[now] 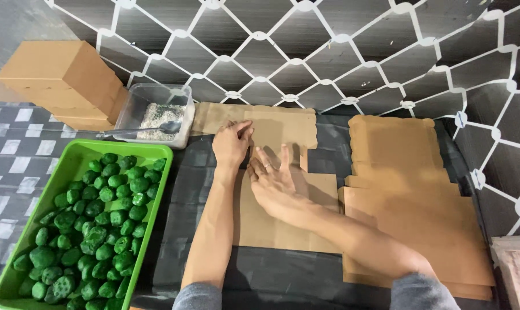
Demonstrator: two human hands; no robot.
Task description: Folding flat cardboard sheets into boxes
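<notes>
Cardboard box blank (283,221) lies flat beneath both hands' fingers (266,161).

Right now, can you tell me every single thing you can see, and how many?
flat cardboard sheet: one, brown, middle of the table under both hands
stack of flat cardboard sheets: several, brown, to the right
folded cardboard boxes: a few stacked, brown, far left corner
green tray: one, bright green, on the left
round green balls: too many to count, dark green, inside the tray
clear tub: one, see-through, behind the tray, with pale grainy stuff and a spoon
left hand: flat on the cardboard
right hand: flat on the cardboard, fingers spread
</notes>
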